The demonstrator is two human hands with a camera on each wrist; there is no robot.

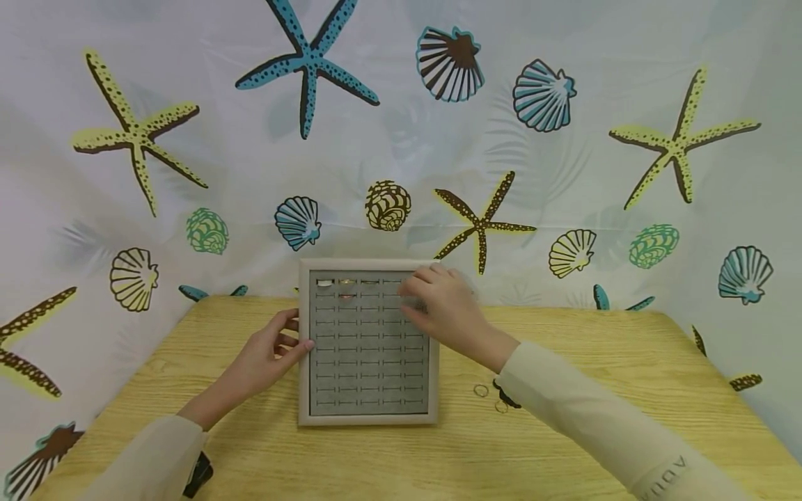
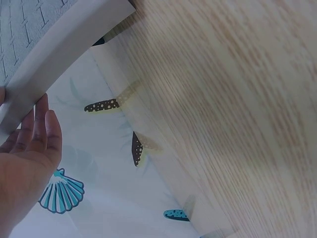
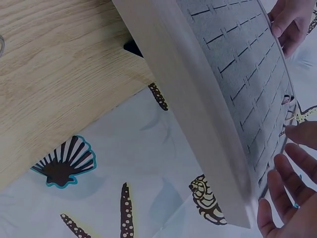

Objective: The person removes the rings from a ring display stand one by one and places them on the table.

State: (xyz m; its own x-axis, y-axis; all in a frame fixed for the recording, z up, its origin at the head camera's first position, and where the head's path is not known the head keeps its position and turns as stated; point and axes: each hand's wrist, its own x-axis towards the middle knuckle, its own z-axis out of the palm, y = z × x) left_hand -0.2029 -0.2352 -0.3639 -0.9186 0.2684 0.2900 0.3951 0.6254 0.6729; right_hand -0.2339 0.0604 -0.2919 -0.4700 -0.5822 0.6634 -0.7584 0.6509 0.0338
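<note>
A ring display board with a pale frame and grey slotted padding stands propped up on the table. My left hand grips its left side, thumb on the front edge and fingers behind the frame. At the upper right slots is my right hand, its fingers loosely bent and spread apart in the right wrist view. A white ring, a gold ring and a thin ring sit in the top row. Below the gold one is a reddish ring. The right hand covers the top right corner slots.
To the right of the board, a loose ring and another ring lie on the wooden table, near a black item partly under the right sleeve. Behind the table hangs a shell-and-starfish curtain. Another black object shows by the left sleeve.
</note>
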